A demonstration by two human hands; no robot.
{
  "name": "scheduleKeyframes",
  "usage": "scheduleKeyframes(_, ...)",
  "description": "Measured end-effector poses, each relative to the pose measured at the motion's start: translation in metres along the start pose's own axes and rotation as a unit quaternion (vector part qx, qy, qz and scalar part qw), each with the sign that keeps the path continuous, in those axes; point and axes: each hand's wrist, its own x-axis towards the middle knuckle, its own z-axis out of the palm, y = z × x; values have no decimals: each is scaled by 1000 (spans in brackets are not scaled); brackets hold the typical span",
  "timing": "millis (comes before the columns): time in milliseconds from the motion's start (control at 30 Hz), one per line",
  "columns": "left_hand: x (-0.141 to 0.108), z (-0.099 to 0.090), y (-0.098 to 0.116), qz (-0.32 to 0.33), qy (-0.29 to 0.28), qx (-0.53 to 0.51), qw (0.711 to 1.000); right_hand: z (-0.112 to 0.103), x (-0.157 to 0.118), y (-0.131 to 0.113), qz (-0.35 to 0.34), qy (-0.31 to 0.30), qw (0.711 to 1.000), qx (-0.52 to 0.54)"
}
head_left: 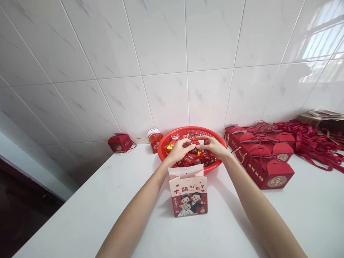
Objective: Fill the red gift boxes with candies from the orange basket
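Observation:
Both my hands are over a red plastic basket (162,153) piled with wrapped candies (185,162). My left hand (180,149) has thumb and fingers curled around what looks like a red-wrapped candy (194,142), partly hidden by the fingertips. From the other side, my right hand (215,147) meets it, thumb and fingers bent toward the same candy. Between my forearms, in front of the basket, an upright paper gift box (189,197) with a cartoon bride and groom stands with its top flaps open. Its inside is hidden from here.
Several closed dark-red boxes (268,172) with cord handles stand at the right, beside a heap of red ribbons (309,143). A small red box (119,142) sits at the table's back left edge. Another red package (155,140) leans by the tiled wall (166,100).

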Motion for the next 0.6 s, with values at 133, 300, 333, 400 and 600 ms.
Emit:
scheduleKeyframes(133, 0, 1, 3, -12, -18, 16, 1000, 0, -1, -1, -3, 26, 1000, 14)
scheduleKeyframes(300, 5, -1, -1, -77, 40, -49, 995, -3, 3, 0, -27, 154, 978, 137)
scheduleKeyframes(333, 8, -4, -4, -96, 61, -66, 991, -5, 5, 1, -40, 191, 967, 166)
scheduleKeyframes(400, 16, -13, -10, -117, 95, -69, 986, -7, 8, 4, -62, 245, 943, 215)
scheduleKeyframes(600, 48, -45, -28, -117, 100, 117, 981, -10, 14, 7, -60, 270, 923, 268)
